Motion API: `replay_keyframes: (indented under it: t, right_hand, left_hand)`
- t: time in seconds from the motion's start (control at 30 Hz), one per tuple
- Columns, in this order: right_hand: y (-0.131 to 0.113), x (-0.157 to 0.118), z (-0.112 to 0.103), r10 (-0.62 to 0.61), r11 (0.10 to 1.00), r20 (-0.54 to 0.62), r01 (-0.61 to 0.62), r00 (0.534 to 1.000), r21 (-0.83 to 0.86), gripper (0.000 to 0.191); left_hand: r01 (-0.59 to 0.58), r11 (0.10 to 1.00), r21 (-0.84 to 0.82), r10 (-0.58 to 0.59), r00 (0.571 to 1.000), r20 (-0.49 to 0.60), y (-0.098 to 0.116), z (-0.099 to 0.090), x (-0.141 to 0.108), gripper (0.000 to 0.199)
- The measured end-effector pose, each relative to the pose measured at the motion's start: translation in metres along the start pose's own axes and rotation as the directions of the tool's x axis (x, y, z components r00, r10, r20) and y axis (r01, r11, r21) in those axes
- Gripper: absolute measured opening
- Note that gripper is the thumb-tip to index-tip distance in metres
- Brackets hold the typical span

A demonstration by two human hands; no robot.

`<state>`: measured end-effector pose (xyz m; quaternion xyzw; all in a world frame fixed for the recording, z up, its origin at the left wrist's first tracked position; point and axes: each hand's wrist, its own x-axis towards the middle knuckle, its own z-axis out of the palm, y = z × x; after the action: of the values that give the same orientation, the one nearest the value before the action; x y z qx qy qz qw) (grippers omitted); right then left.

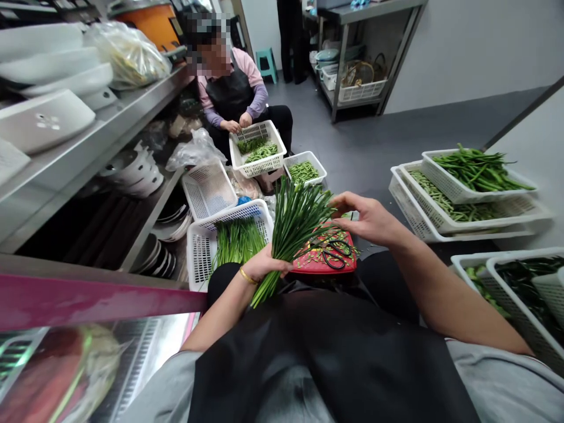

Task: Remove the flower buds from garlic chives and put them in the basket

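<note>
My left hand is closed around the lower stems of a bunch of green chives, whose leaves fan up and to the right. A yellow bracelet is on that wrist. My right hand is at the leaf tips on the right side of the bunch, its fingers curved and a gap showing between them and the thumb. Below the bunch, black-handled scissors lie on a red stool top strewn with green scraps. More chives lie in a white basket to the left.
A co-worker sits ahead, hands over a white basket of green beans. Smaller baskets stand between us. At right are stacked baskets with green peppers and beans. Steel shelving with dishes runs along the left.
</note>
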<state>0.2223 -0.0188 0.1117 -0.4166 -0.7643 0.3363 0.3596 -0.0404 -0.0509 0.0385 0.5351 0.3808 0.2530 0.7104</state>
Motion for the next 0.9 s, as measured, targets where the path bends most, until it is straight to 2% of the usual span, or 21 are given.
replay_keyframes:
  t: [0.13,0.27,0.37,0.53,0.7,0.8,0.9]
  right_hand:
    - [-0.001,0.0,0.003,0.004,0.997,0.023,-0.006,1.0,0.072,0.027]
    - [-0.001,0.005,0.003,0.059,0.979,0.039,-0.065,0.998,0.193,0.032]
    - [0.0,0.008,0.005,0.094,0.942,0.063,-0.109,0.994,0.317,0.026]
    - [0.002,0.013,0.007,0.123,0.89,0.053,-0.133,0.991,0.435,0.021]
    - [0.007,0.013,0.005,0.113,0.901,0.078,-0.135,0.991,0.413,0.026]
    - [0.009,0.013,0.003,0.061,0.944,0.045,-0.072,0.997,0.321,0.026]
    - [0.009,0.014,0.0,-0.047,0.986,0.012,0.044,0.999,0.162,0.024]
  left_hand:
    - [0.0,1.0,-0.005,0.0,1.0,-0.006,-0.001,0.0,0.0,0.027]
    - [0.0,1.0,-0.016,0.001,0.999,0.043,-0.001,0.001,-0.001,0.026]
    - [-0.015,1.0,-0.004,0.015,0.997,0.076,0.0,0.001,-0.002,0.024]
    - [0.017,0.999,-0.036,-0.016,0.999,0.05,-0.003,-0.001,-0.001,0.026]
    - [0.025,0.999,-0.024,-0.023,0.998,0.05,-0.005,-0.003,0.002,0.028]
    - [0.023,0.999,-0.024,-0.022,0.999,0.043,-0.004,-0.004,0.005,0.027]
    - [0.031,0.999,-0.034,-0.03,0.999,0.029,-0.003,-0.005,0.007,0.027]
